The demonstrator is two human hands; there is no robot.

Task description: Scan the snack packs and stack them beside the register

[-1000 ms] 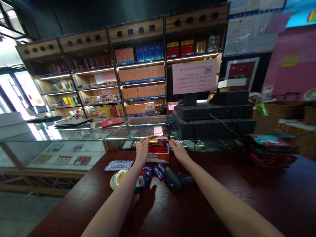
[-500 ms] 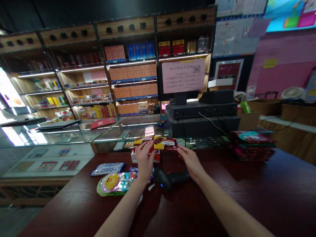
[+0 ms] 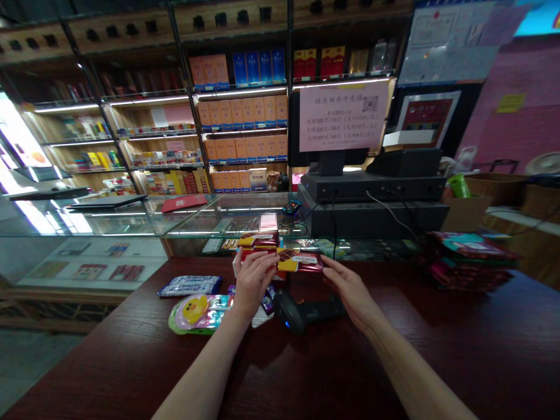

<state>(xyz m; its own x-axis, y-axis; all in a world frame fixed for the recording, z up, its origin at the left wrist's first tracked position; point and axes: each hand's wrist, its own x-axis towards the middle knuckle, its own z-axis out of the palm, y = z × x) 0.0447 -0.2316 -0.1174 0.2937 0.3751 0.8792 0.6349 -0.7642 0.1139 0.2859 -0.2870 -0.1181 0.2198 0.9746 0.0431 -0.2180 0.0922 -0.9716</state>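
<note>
A flat snack packet [image 3: 301, 261] in a red and yellow wrapper with a chocolate picture is stretched between my hands above the counter. My left hand [image 3: 252, 281] pinches its left end, and the fingers of my right hand [image 3: 352, 291] are closed on its right end. Just behind my left hand, similar red and yellow packets [image 3: 258, 239] sit in a small box, partly covered by the hand. Below the held packet lies a black barcode scanner [image 3: 293, 315] with a blue light. Small purple packets [image 3: 268, 302] lie beside the scanner, partly hidden by my left hand.
Blue-and-white packets [image 3: 190, 286] and a duck-themed blister pack [image 3: 196, 312] lie left on the dark counter [image 3: 350, 373]. A pile of dark red packages [image 3: 468, 262] stands at right. Behind are a glass display case [image 3: 184, 224] and a black register [image 3: 376, 192].
The held packet has come slightly nearer and right, apart from the boxed packets behind it. Both hands moved with it, still on its ends. The camera view has shifted a little.
</note>
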